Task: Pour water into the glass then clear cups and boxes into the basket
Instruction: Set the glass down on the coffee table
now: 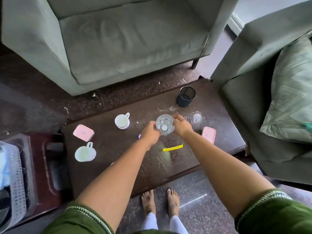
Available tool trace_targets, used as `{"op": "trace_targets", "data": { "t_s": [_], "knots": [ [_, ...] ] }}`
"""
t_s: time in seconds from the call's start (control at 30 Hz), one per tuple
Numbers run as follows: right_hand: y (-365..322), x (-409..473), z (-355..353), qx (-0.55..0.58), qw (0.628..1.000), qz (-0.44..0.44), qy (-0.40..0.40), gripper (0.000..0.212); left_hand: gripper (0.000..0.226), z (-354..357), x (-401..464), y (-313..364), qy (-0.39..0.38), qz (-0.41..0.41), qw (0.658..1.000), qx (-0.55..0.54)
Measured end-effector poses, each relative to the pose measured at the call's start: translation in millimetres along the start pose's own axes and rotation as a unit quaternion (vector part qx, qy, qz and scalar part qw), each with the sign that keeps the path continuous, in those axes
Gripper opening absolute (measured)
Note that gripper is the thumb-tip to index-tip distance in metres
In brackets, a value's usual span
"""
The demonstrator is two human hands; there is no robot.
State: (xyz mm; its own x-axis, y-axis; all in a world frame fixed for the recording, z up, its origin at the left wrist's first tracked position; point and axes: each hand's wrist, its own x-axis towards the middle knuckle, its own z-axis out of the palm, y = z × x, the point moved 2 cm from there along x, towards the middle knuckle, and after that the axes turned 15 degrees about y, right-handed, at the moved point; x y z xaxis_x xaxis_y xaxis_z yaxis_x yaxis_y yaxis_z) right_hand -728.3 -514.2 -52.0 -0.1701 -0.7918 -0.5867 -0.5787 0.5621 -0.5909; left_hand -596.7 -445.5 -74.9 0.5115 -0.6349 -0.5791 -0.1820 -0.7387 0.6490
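Note:
A clear drinking glass (165, 124) stands near the middle of the dark wooden table (211, 149). My left hand (150, 132) grips its left side and my right hand (181, 124) grips its right side. Two white cups sit on the table's left part, one farther back (121, 121) and one nearer me (85, 153). A pink box (83, 133) lies between them, and a second pink box (209, 134) lies right of my right wrist. Another clear glass vessel (196, 117) stands just right of my right hand. A white perforated basket (11, 174) sits at the far left on a low stand.
A black mesh holder (186, 96) stands at the table's far right. A yellow strip (172, 147) lies between my forearms, a small purple item (139, 136) beside my left hand. Grey armchairs (118, 39) stand beyond and right of the table. My bare feet (159, 204) are on the floor.

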Motion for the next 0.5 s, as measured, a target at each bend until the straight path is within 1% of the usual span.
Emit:
{"op": "trace_targets", "data": {
  "t_s": [0.1, 0.2, 0.33, 0.5],
  "knots": [
    [0.8, 14.4, 7.1, -0.007, 1.000, -0.004, -0.007, 0.030, 0.039, -0.2, -5.4, 9.6, -0.001, 0.005, 1.000, -0.001],
    [5.4, 32.8, 18.1, -0.022, 1.000, -0.009, -0.014, 0.035, 0.043, 9.5, 4.6, -0.9, 0.004, -0.014, 1.000, -0.022],
    [7.2, 34.4, 22.1, -0.027, 0.999, -0.004, -0.019, 0.034, 0.044, 18.2, 10.8, -9.9, 0.005, -0.035, 0.999, -0.026],
    [3.8, 35.6, 27.0, -0.029, 0.999, -0.014, -0.026, 0.043, 0.048, 21.1, 15.8, -12.0, -0.002, -0.036, 0.999, -0.029]
  ]
}}
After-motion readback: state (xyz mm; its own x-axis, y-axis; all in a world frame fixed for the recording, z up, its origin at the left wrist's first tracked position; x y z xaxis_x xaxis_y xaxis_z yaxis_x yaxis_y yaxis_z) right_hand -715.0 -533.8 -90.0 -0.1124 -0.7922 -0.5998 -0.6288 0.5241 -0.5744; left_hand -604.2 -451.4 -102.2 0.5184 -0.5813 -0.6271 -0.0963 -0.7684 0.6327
